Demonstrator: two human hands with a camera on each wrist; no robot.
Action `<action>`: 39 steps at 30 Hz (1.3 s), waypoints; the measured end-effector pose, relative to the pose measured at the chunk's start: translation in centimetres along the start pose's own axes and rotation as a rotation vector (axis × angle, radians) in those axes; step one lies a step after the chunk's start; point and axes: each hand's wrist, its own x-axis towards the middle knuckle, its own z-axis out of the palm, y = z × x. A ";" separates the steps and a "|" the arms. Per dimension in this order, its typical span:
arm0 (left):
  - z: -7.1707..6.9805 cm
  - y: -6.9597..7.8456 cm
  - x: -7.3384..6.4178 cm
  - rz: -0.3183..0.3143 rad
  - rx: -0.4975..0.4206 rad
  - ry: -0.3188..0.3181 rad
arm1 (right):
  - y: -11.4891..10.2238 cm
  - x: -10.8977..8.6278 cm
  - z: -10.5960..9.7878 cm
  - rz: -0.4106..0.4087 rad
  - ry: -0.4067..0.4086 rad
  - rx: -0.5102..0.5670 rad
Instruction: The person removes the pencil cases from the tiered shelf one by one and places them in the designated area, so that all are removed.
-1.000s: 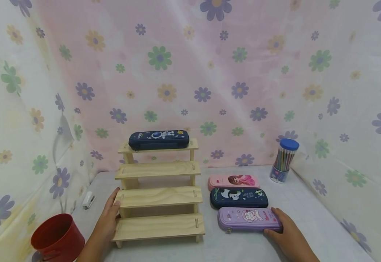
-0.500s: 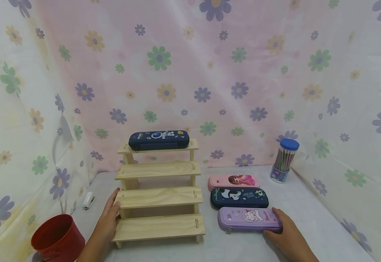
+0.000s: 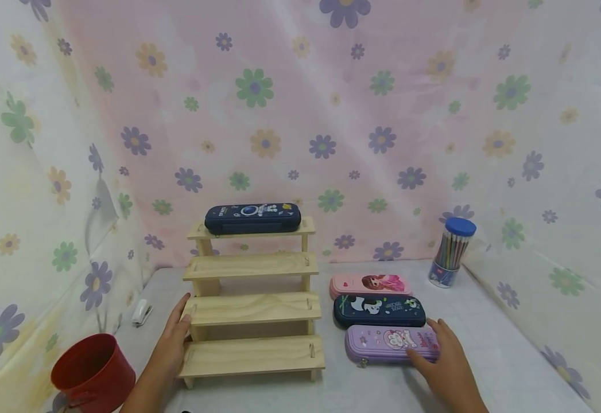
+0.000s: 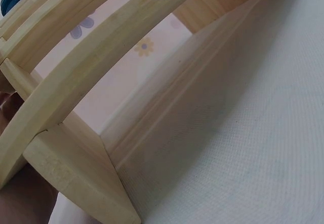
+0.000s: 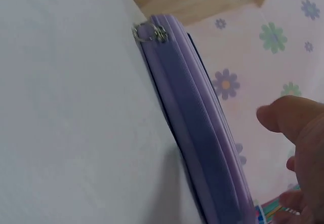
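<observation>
My left hand (image 3: 170,343) holds the left side of a four-tier wooden display rack (image 3: 251,354), thumb and fingers around the end of the second tier from the bottom. In the left wrist view the rack's leg (image 4: 83,176) hides most of that hand. My right hand (image 3: 447,361) hovers at the right end of a purple pencil case (image 3: 377,342) with a cartoon rabbit. In the right wrist view its thumb (image 5: 286,115) is raised apart from the case, whose zipper side (image 5: 195,127) faces the camera. A navy astronaut pencil case (image 3: 254,219) lies on the top tier.
Behind the purple case lie a navy panda pencil case (image 3: 383,311) and a pink one (image 3: 352,285). A tub of pencils (image 3: 450,252) with a blue lid stands at the back right. A red bucket (image 3: 93,373) and a small white object (image 3: 142,312) are on the left.
My right hand has loosened from the purple case's right end and shifted slightly left and up, its thumb now over the case. The left hand stays on the rack. The view has shifted slightly.
</observation>
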 end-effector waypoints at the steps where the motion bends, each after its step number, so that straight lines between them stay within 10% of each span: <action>1: 0.0 0.0 0.0 0.004 -0.001 0.000 | -0.4 -0.2 0.1 0.008 0.006 0.007; 28: 0.1 0.1 0.0 0.035 0.011 -0.015 | -10.6 -2.7 5.8 -0.413 -0.022 0.104; 39: 0.1 0.2 0.0 -0.037 0.050 0.004 | -13.6 -2.4 6.0 -0.623 -0.087 -0.044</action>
